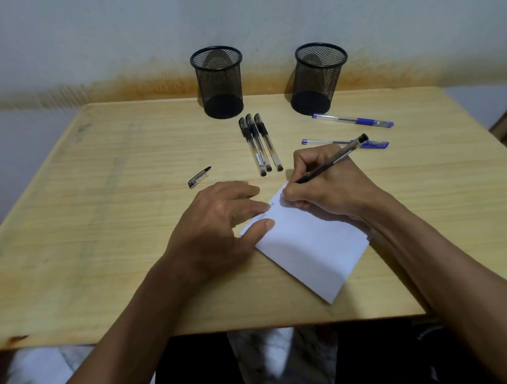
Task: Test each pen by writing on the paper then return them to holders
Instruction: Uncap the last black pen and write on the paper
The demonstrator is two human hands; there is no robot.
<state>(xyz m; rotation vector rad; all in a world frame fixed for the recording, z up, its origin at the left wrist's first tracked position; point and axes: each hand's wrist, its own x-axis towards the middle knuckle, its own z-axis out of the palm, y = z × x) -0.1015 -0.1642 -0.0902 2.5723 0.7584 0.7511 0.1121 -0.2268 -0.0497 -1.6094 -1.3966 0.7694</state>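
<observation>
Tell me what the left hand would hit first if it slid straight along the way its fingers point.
Likely the right hand: the left hand's fingers point right across the paper toward it.

A single view, from a camera worn on the person's head, looks forward and steeply down over a wooden table (100,200) pushed against a wall (237,16). It sits close above the near edge, so both forearms enter from the bottom corners and the lap shows below the tabletop. The wide lens bends the table's edges and the wall line. The left hand (218,223) and right hand (331,187) fall near the middle of the view. Beyond the fingertips (266,206), toward the wall, the far table edge lies in the upper third. No second view shares the scene.
</observation>
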